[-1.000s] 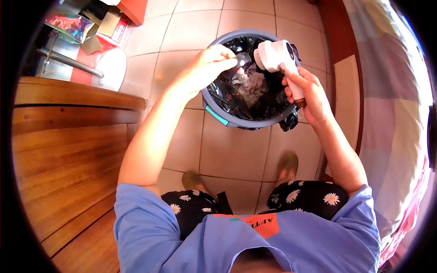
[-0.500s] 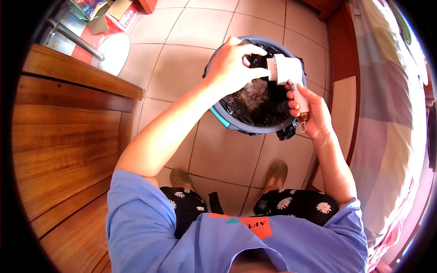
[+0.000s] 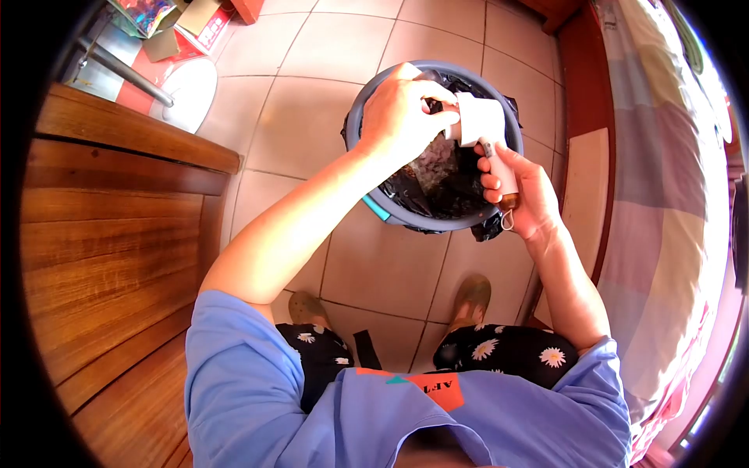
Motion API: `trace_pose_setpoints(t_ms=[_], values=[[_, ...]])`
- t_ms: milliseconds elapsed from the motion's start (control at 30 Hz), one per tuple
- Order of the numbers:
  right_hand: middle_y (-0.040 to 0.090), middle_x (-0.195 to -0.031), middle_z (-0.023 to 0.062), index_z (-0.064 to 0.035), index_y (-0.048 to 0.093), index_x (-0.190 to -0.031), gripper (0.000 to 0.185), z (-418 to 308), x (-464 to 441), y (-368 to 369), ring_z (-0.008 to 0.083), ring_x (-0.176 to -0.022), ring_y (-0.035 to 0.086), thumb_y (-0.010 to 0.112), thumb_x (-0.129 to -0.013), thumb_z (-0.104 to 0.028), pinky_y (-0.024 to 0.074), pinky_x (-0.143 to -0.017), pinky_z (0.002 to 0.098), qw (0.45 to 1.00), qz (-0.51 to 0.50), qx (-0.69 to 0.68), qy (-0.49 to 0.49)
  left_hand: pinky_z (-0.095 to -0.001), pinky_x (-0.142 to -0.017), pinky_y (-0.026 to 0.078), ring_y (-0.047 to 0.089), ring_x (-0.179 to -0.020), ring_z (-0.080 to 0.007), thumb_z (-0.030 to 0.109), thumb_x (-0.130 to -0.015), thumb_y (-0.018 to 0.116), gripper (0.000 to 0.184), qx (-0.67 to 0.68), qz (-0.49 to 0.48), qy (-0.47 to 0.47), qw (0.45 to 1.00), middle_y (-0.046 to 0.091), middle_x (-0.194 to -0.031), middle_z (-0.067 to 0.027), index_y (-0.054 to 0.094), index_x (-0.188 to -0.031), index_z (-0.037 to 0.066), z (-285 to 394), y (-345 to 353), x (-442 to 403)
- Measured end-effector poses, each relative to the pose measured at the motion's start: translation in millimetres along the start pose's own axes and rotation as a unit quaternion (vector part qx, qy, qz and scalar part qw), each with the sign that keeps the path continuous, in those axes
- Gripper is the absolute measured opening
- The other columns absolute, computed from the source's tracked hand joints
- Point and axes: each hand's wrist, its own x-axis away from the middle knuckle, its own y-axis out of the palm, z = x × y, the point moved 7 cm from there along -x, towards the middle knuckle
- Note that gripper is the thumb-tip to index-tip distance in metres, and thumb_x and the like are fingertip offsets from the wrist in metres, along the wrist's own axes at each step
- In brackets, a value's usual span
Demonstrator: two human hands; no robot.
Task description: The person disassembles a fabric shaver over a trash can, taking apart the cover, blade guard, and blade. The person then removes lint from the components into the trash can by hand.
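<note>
My right hand is wrapped round the handle of what looks like a lint roller, with a white cylindrical head, a brown handle end and a small hanging loop. At the left end of the head, the thumb and fingers of my left hand are closed on its edge; the exact contact is partly hidden. Both hands are over a grey round trash bin lined with a black plastic bag. Grey fluffy lint lies inside it.
A wooden cabinet stands at left. Beyond it are a white round base with a metal pole and an open cardboard box. On the right is a bed with a checked cover. My feet are on the tiled floor below the bin.
My left thumb and fingers have closed onto the left end of the roller head, from a small gap before. The right hand and roller have shifted slightly left.
</note>
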Motion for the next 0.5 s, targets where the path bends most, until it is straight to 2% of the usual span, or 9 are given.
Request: trace_pose_setpoints(t_ms=[367,500], values=[[0.060,-0.088,0.0044,0.0037,0.060,-0.117,0.031,2.1,1.1,-0.7,0.0098,-0.067,0.053,0.061,-0.101,-0.023,0.0438,-0.056,0.0232,1.000,0.024,0.011,-0.002,-0.0289,-0.065,0.048,0.056,-0.068,-0.0114,0.019,-0.075,0.086,0.016,-0.003,0.041,-0.017,0.999,0.063,-0.090,0.0007,0.083,-0.090,0.016,-3.3,3.8,1.3],[0.060,-0.088,0.0044,0.0036,0.060,-0.117,0.031,2.6,2.4,-0.2,0.0098,-0.067,0.053,0.061,-0.101,-0.023,0.0437,-0.055,0.0231,1.000,0.020,0.008,-0.004,-0.0300,-0.065,0.049,0.057,-0.069,-0.0116,0.018,-0.075,0.085,0.011,-0.004,0.051,0.005,0.999,0.062,-0.087,0.0005,0.081,-0.085,0.015,0.8,2.3,1.3]])
